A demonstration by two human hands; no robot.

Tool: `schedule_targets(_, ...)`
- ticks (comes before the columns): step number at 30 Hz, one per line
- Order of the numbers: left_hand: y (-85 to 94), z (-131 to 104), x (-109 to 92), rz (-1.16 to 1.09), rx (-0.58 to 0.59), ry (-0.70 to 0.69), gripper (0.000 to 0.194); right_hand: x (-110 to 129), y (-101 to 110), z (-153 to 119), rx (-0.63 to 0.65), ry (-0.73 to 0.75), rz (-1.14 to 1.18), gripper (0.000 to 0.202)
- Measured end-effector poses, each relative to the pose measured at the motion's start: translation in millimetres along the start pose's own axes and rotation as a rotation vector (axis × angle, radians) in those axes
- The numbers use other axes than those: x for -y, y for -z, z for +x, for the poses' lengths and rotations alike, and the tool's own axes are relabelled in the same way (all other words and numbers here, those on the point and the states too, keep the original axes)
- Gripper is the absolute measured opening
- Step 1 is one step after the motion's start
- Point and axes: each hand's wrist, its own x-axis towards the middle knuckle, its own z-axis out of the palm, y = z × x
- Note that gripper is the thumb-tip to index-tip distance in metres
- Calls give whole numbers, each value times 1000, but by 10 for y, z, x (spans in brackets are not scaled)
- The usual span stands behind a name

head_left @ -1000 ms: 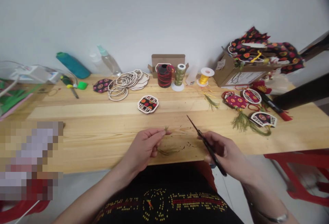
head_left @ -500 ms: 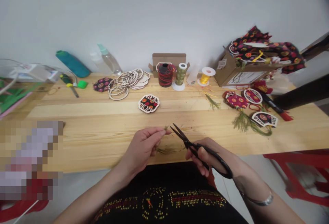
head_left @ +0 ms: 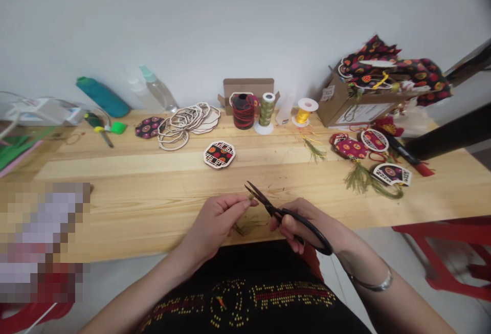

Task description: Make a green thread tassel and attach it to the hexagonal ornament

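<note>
Between thumb and fingertips, my left hand [head_left: 218,221] pinches a small olive-green thread tassel [head_left: 251,197]; its top end pokes out above the fingers and more strands hang below them. My right hand [head_left: 299,224] has its fingers in the loops of black scissors [head_left: 270,205]. The blades are slightly apart and reach up to the tassel end beside my left fingertips; whether they touch it I cannot tell. Beyond my hands lies an octagonal patterned ornament [head_left: 219,154] with a pale wooden frame.
Wooden frames [head_left: 191,120], a dark red thread spool [head_left: 244,111], an olive thread cone [head_left: 266,113] and a yellow spool [head_left: 304,112] stand along the wall. Tasselled ornaments [head_left: 351,147] and a cardboard box [head_left: 356,106] are at right. A red stool [head_left: 441,252] is below.
The scissors have moved left toward my left fingertips, and their blades now reach the tassel's end. My left hand has shifted slightly. The whole view has turned a little.
</note>
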Motion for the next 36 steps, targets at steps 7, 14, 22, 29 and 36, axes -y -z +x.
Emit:
schedule_targets(7,-27,-16,-29,3,-21,-11,20,-6,1,6,-16,-27,14,55)
schedule_targets(14,-18,-12,-8,12,-25,0,23,7,6,3,-5,-55,21,60)
schedule_targets(22,-26,-12,2,13,-19,15,23,-53,18,-3,-2,-61,47,51)
schedule_targets(29,-33,-29,-19,4,-31,-9,19,10,-5,-1,-30,-136,102,51)
schedule_targets(36,-41,-32,-19,2,-35,-14,19,1,-7,-4,-26,-119,123,50)
